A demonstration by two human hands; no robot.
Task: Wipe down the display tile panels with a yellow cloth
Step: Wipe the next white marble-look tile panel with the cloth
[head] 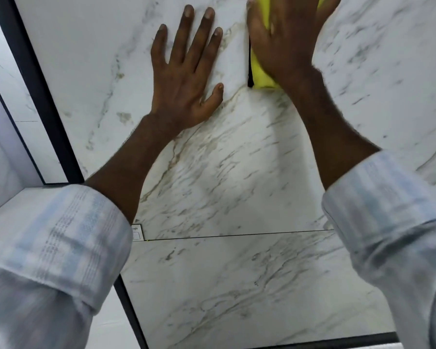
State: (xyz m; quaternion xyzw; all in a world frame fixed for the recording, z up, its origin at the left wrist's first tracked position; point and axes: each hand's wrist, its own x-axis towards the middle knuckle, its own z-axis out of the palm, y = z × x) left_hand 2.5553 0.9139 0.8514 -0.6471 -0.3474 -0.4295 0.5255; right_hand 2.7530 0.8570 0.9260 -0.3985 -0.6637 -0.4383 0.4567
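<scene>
A white marble-look display tile panel point(237, 187) with grey-brown veins fills the view, framed in black. My left hand point(184, 71) lies flat on it with fingers spread and straight. To its right, my right hand point(285, 39) presses a yellow cloth point(261, 76) against the panel at a dark vertical gap point(249, 59) between panels. Most of the cloth is hidden under the palm; a strip shows below the hand and at the top edge. Another marble panel point(388, 71) continues to the right of the gap.
A thin horizontal seam point(237, 235) splits the upper tile from a lower tile point(237, 298). A small label point(137, 233) sits at the seam's left end. A black frame bar point(35, 79) runs diagonally at left, with more pale tiles point(8, 122) beyond it.
</scene>
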